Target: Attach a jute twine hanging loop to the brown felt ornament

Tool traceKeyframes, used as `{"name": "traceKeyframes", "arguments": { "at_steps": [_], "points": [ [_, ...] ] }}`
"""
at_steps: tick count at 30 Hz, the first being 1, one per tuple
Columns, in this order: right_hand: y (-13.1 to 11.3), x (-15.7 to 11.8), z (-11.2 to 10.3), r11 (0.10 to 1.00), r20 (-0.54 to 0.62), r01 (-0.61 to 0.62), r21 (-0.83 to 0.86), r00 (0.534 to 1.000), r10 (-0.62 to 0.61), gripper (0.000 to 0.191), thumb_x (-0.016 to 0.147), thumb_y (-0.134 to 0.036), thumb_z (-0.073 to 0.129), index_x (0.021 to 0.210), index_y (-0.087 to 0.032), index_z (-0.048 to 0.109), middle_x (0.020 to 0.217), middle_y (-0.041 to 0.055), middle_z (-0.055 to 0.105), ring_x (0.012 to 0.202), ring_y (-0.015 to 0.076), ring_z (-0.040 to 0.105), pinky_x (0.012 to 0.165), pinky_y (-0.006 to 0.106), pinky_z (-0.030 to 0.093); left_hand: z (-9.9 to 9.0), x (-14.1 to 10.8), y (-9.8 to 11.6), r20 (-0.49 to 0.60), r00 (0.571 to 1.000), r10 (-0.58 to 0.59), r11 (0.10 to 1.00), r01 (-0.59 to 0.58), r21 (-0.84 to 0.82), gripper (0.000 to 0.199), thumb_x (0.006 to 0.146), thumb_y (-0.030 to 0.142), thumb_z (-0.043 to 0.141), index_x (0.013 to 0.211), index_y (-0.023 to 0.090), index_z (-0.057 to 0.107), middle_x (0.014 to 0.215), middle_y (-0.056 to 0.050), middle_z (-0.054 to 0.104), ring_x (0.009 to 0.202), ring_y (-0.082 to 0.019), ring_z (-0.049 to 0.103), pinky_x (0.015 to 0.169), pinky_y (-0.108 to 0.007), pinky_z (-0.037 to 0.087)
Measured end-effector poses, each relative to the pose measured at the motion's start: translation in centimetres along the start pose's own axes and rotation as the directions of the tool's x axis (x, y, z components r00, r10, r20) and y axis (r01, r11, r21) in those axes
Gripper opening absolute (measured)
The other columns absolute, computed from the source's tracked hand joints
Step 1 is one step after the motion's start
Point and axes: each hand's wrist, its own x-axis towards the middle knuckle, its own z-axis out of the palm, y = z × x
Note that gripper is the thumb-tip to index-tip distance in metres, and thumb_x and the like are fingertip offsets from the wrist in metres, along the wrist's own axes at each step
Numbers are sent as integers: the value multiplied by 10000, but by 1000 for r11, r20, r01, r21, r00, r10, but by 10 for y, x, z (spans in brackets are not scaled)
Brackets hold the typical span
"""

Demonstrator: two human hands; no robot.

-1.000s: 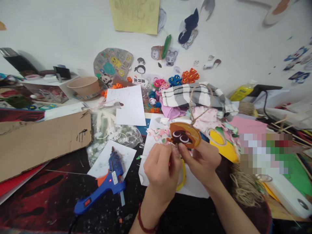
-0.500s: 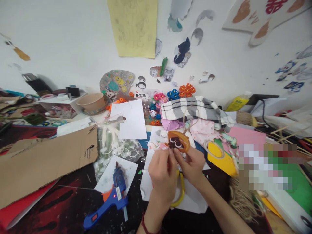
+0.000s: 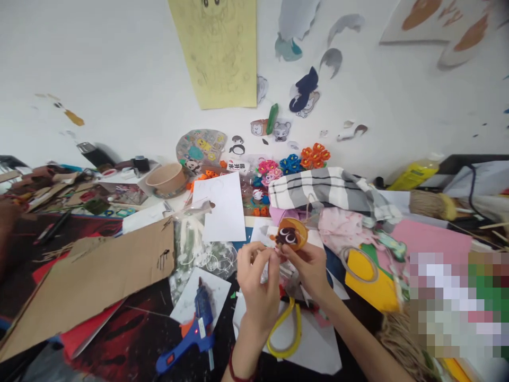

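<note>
Between the thumb and fingers of my right hand (image 3: pixel 314 270) is a round orange-brown ornament (image 3: pixel 293 235) with a dark face and big white eyes; a loop of cord rises from it. My left hand (image 3: pixel 256 284) is beside its lower left edge, thumb and fingertips pinched together. Whatever is in that pinch is too small to make out. Under the hands are white paper (image 3: pixel 318 345) and yellow-handled scissors (image 3: pixel 299 326), their blades mostly hidden. To the left a blue glue gun (image 3: pixel 190 342) with a lit red light rests partly on another white sheet (image 3: pixel 217 292).
Cardboard (image 3: pixel 99 286) covers much of the left side. A clear bag (image 3: pixel 191 254) with white cord lies behind the glue gun. At the right are a tape roll (image 3: pixel 360 263) on yellow sheets and a twine bundle (image 3: pixel 401 339). Checked cloth (image 3: pixel 330 188) lies along the wall.
The camera view has shifted left. My left hand has drawn slightly away from the ornament, its fingers a little more spread. My right hand still holds the ornament, and more of the scissors shows.
</note>
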Motion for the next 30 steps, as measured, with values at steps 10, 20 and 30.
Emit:
{"name": "traceKeyframes", "arguments": {
  "at_steps": [10, 20, 30],
  "points": [
    [-7, 6, -15, 992, -49, -22, -128, 999, 16, 242, 825, -356, 727, 685, -158, 737, 565, 18, 680, 476, 147, 603, 469, 255, 528, 17, 7, -12, 212, 952, -219, 943, 263, -206, 217, 994, 212, 502, 913, 210, 703, 985, -70, 721, 983, -202, 671, 870, -333, 537],
    [7, 8, -23, 981, -15, -152, -121, 988, 152, 213, 840, -352, 718, 757, -156, 735, 672, 39, 726, 582, 174, 670, 560, 265, 566, 22, 6, -26, 230, 936, -267, 939, 306, -154, 178, 989, 194, 514, 905, 199, 670, 935, -50, 711, 922, -176, 663, 845, -308, 519],
    [19, 9, -25, 964, -52, -241, -111, 970, 237, 258, 781, -405, 770, 782, -148, 746, 697, 39, 734, 600, 178, 666, 590, 285, 552, 37, -5, -40, 179, 980, -88, 992, 71, 102, 186, 985, 177, 498, 844, 182, 620, 813, -37, 656, 782, -159, 600, 729, -268, 461]
  ]
}}
